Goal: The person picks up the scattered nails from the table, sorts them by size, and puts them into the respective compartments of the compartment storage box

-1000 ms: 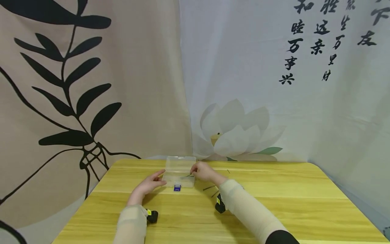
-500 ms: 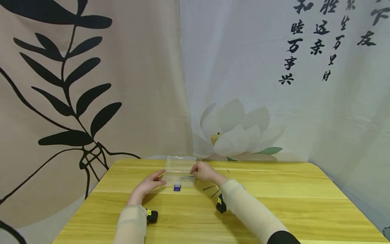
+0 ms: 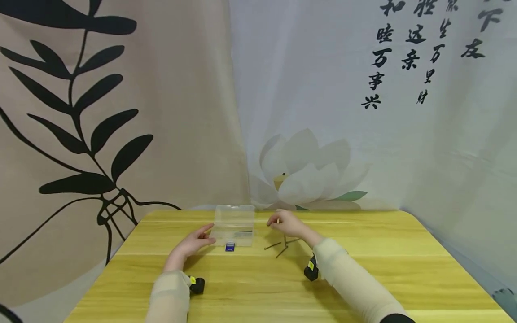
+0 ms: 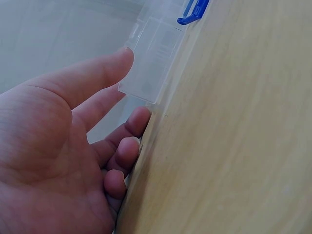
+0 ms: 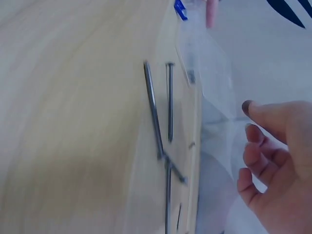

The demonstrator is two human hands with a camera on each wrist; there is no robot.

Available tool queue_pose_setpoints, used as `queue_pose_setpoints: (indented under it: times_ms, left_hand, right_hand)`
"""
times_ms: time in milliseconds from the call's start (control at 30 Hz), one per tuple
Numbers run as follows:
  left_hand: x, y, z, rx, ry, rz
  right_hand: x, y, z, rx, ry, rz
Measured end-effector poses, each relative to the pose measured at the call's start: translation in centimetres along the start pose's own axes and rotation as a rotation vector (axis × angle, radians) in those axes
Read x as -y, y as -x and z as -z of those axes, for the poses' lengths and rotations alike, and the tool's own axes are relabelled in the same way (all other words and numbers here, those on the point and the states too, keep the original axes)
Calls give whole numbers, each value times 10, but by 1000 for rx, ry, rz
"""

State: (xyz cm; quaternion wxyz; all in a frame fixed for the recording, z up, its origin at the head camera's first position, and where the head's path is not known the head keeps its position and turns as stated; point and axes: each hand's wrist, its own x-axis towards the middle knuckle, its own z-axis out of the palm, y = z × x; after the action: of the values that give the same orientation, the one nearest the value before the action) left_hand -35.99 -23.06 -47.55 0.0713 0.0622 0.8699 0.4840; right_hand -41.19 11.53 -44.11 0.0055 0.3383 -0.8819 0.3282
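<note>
A clear plastic box [image 3: 220, 241] with a blue latch [image 3: 230, 246] sits on the table, its lid [image 3: 234, 215] raised at the back. Some dark, thin metal [image 3: 244, 233] shows inside the box's right part. My left hand [image 3: 192, 245] rests at the box's left end; in the left wrist view its thumb tip overlaps the clear corner [image 4: 141, 83], other fingers loosely bent. My right hand [image 3: 287, 223] is above the table right of the box, thumb and fingers apart with nothing between them. Several metal nails [image 5: 152, 105] lie below it, some crossing.
The wooden table [image 3: 363, 269] ends at a back edge close behind the box, against a hanging cloth [image 3: 194, 112] printed with a plant and writing. Black wrist cameras [image 3: 197, 285] hang beside both forearms.
My right hand has drawn back from the box to the right, letting go of the thin metal piece, which stays in the box. My left hand keeps its place there; the head view shifts slightly.
</note>
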Motion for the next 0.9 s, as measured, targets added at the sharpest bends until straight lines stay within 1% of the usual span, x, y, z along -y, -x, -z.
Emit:
queue_pose_setpoints:
  times_ms: [100, 233, 400, 500, 667, 800, 900]
  left_hand:
    - [1, 1, 1, -4, -9, 7]
    - [4, 2, 2, -12, -11, 20]
    - [5, 2, 2, -14, -24, 15]
    - [5, 1, 2, -14, -30, 11]
    - [6, -1, 2, -10, -41, 10]
    - [5, -3, 2, 1, -39, 4]
    - [4, -3, 1, 3, -24, 3]
  right_hand:
    - [-7, 10, 7, -9, -21, -13]
    - [-17, 23, 13, -16, -52, -49]
    - [-30, 36, 17, -20, -81, -60]
    - [-37, 43, 21, -14, -97, -91]
    - [-50, 54, 25, -20, -92, -160]
    - [-60, 59, 27, -32, -77, -187]
    - [-63, 62, 29, -20, -74, -202]
